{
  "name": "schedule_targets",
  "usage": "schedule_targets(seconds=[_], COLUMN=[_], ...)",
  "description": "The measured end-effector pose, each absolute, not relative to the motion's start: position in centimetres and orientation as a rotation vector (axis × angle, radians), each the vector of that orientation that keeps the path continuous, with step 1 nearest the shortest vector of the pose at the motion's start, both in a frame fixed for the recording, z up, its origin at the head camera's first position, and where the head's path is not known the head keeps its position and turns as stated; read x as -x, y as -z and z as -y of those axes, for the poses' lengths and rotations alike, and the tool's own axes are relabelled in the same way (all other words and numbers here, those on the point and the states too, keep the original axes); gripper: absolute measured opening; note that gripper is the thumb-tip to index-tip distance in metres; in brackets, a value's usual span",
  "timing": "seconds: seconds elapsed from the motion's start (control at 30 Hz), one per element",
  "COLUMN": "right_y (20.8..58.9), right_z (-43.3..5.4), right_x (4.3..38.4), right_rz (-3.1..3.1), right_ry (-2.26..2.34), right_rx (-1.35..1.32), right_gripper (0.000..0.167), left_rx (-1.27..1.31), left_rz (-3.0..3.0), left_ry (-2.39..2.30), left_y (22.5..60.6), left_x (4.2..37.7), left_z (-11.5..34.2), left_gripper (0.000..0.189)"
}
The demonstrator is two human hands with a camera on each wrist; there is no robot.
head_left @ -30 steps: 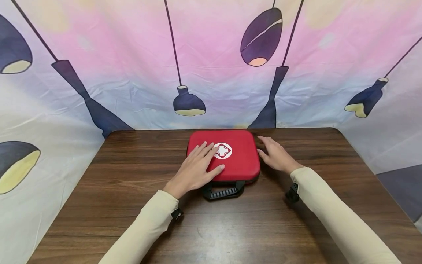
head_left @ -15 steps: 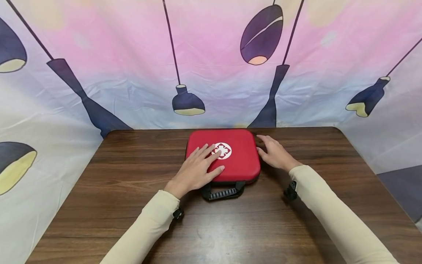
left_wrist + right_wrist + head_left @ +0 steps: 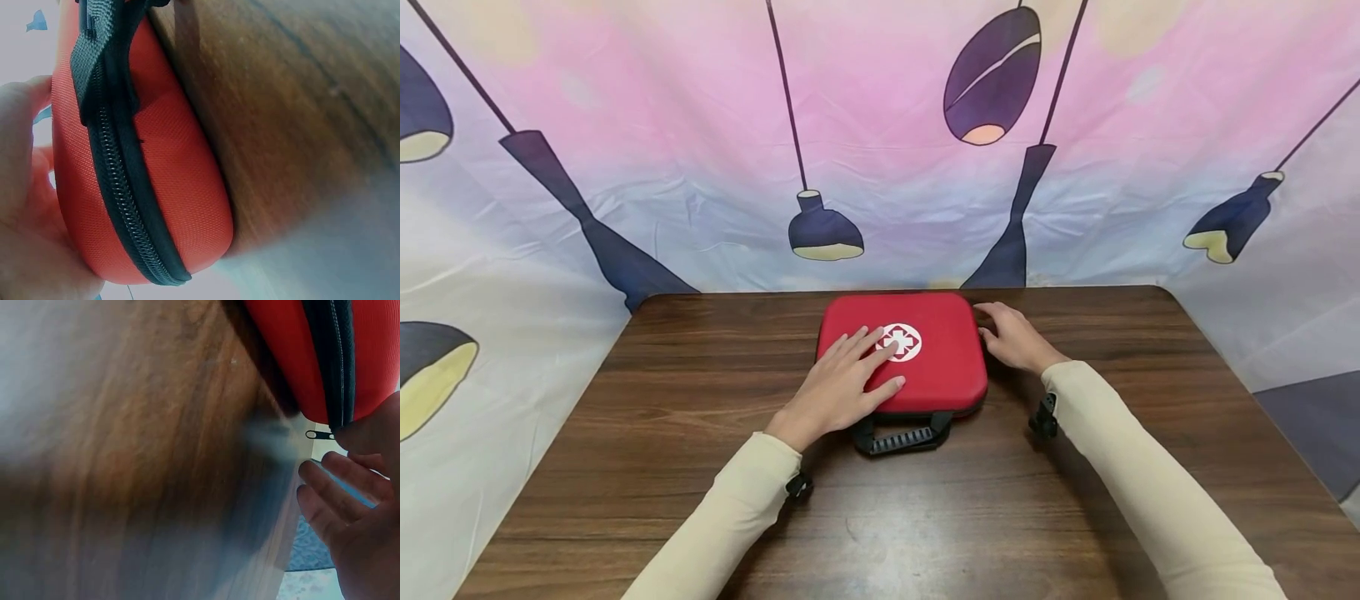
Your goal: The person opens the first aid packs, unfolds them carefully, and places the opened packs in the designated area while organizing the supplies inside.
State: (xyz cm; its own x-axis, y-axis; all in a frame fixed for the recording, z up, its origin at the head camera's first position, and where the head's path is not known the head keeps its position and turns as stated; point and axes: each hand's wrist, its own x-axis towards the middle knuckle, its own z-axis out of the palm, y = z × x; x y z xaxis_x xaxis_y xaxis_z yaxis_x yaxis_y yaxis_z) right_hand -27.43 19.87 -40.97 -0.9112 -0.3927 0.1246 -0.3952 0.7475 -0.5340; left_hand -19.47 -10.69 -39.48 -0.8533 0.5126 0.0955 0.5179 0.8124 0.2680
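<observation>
A red zippered first-aid case with a white cross emblem lies flat near the table's far edge. Its black carry handle points toward me. My left hand rests on the lid with fingers spread, the fingertips by the emblem. In the left wrist view the black zipper runs closed along the case's side. My right hand is at the far right side of the case. In the right wrist view its thumb touches the case's edge beside a small zipper pull, which sticks out free; the other fingers are slightly bent.
The dark wooden table ends behind the case at a cloth backdrop printed with hanging lamps. Black camera straps sit on both wrists, one of them a right wrist strap.
My right hand has shifted slightly left, closer to the case's side. The left hand stays in place on the lid. The whole head view has moved a little.
</observation>
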Motion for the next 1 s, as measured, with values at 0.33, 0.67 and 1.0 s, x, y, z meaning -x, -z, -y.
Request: schedule_targets(seconds=[0.33, 0.67, 1.0], right_y=[41.0, 41.1, 41.4], right_z=[-18.9, -18.5, -18.7], right_x=[29.0, 30.2, 30.5], right_rz=[2.984, 2.982, 2.993], right_ry=[-1.039, -1.191, -1.156], right_rx=[-0.649, -0.648, -0.624], right_gripper=[0.042, 0.038, 0.029], left_rx=[0.837, 0.852, 0.846], left_rz=[2.983, 2.993, 2.988], left_ry=[0.493, 0.506, 0.496], left_y=[39.5, 39.3, 39.2], left_x=[18.9, 18.6, 18.5], left_z=[11.5, 11.7, 11.7], left_gripper=[0.067, 0.066, 0.066])
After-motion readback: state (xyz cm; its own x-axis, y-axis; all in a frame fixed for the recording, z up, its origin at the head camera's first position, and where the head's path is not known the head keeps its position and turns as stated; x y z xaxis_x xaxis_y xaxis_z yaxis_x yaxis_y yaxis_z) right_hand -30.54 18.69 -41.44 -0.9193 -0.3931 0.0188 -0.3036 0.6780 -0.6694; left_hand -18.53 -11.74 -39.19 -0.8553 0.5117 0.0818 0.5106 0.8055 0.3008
